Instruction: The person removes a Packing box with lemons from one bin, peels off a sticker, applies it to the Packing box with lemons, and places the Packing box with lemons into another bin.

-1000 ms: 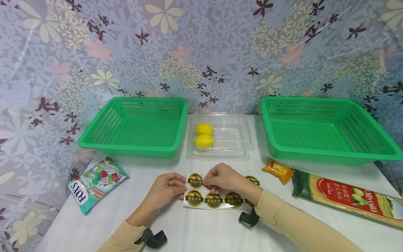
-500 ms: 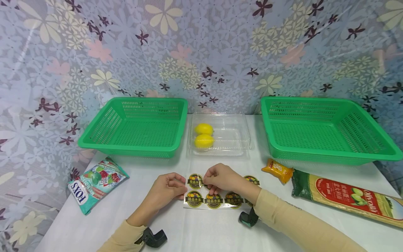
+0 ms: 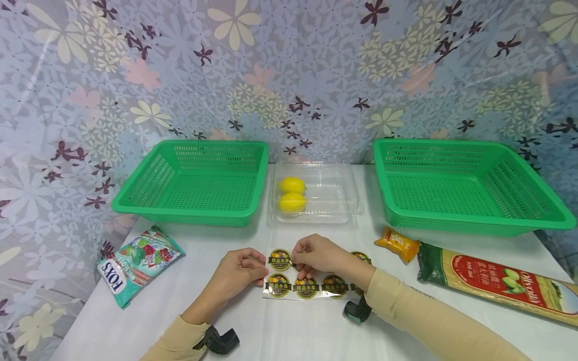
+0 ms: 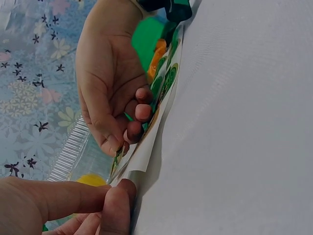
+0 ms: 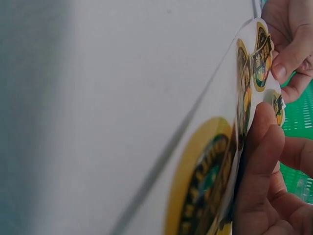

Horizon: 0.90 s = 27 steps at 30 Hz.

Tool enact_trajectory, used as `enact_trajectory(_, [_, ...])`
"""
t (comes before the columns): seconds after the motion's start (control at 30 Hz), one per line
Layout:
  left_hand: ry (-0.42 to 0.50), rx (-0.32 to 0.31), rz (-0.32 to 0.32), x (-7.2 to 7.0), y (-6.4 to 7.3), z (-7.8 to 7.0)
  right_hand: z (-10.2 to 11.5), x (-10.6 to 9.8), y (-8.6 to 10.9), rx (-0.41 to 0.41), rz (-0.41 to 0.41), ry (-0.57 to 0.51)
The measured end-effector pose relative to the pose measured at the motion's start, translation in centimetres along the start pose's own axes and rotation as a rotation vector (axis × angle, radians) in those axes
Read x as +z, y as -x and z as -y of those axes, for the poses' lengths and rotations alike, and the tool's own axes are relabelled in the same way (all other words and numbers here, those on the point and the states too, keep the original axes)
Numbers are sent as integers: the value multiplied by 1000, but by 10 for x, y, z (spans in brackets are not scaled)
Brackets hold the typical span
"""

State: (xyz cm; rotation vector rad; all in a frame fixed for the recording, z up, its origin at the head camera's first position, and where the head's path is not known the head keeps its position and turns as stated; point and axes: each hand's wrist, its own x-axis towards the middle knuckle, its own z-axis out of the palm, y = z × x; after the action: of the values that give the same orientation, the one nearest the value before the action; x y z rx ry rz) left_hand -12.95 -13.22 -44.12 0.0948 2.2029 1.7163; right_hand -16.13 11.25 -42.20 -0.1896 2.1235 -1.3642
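Observation:
A white sheet of round black-and-gold fruit stickers (image 3: 308, 287) lies on the table in front of me. My left hand (image 3: 241, 271) pinches the sheet's left edge between thumb and index finger; in the left wrist view that edge (image 4: 143, 154) stands lifted off the cloth. Over the upper row my right hand (image 3: 318, 255) bends across the sheet, thumb and index finger pinching the right edge of the upper-left sticker (image 3: 279, 259). Its palm and wrist hide part of that row. In the right wrist view, its fingers (image 5: 261, 161) curl right beside the stickers.
Behind the sheet stands a clear plastic box (image 3: 331, 193) with two lemons (image 3: 292, 202). Green baskets flank it, one left (image 3: 212, 218) and one right (image 3: 474, 223). A FOX'S candy bag (image 3: 140, 263) lies left; an orange snack packet (image 3: 398, 244) and a spaghetti pack (image 3: 496, 281) lie right.

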Motion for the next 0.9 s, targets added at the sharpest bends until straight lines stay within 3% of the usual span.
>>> enact_trajectory(0.6, [4, -16, -5, 0, -1, 3, 3, -1, 3, -15, 30, -4])
enact_trajectory(0.9, [-26, -5, -8, -1, -1, 2, 5, -6, 1, 7, 38, -60])
